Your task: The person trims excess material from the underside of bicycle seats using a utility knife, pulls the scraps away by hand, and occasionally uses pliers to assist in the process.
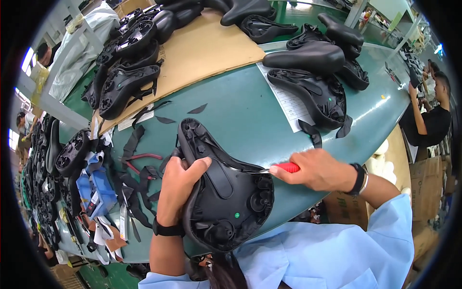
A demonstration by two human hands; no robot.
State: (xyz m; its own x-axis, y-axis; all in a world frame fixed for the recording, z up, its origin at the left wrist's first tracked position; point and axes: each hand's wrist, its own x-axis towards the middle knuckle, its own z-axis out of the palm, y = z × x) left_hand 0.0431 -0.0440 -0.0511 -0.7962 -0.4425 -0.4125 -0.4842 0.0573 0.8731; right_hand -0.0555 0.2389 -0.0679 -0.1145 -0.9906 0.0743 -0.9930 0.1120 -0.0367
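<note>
A black bicycle saddle (240,195) lies underside up before me, its narrow nose pointing away and its wide rear near my body. My left hand (179,187) is closed round its left edge, with the thumb over the underside. In my right hand (321,169) is a red-handled tool (288,167) with a thin metal blade. That blade reaches the saddle's right inner edge, where black cover material meets the base; its exact tip is hard to make out. Left of the saddle lie red-handled pliers (144,156) among black strips (132,144) of cover material.
Several saddles (310,94) lie at the far right, some on a printed sheet (288,108). More saddles (127,86) are piled by a cardboard sheet (207,53) at the far left. A blue container (98,188) stands left. Another person (428,115) is at the right.
</note>
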